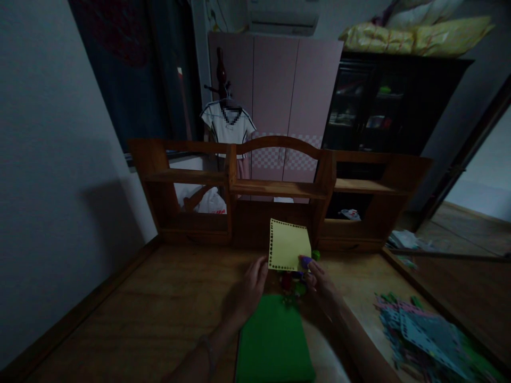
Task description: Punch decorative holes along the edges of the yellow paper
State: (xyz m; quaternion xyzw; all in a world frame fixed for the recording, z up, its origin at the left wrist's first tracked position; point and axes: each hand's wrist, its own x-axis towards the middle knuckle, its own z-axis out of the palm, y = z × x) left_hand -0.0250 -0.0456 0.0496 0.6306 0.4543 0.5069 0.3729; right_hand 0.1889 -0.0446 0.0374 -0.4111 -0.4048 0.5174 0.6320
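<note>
A square pale yellow sheet (289,246) with small holes along its edges is held up, tilted, above the table. My left hand (255,279) is closed at its lower left corner, fingers close together against the edge. At the lower right corner, my right hand (319,279) pinches a small purple piece (305,261) with a reddish tip, which overlaps the sheet. Several small red, green and blue pieces (293,284) show below the sheet, partly hidden and too dark to name. Nearer to me lies a flat green board or book (275,340).
A wooden shelf unit (279,187) stands along the table's far edge. To the right lies a pile of punched blue, pink and green sheets (431,332). A raised wooden rim (419,282) borders the table's right side, and a wall (72,186) stands at the left.
</note>
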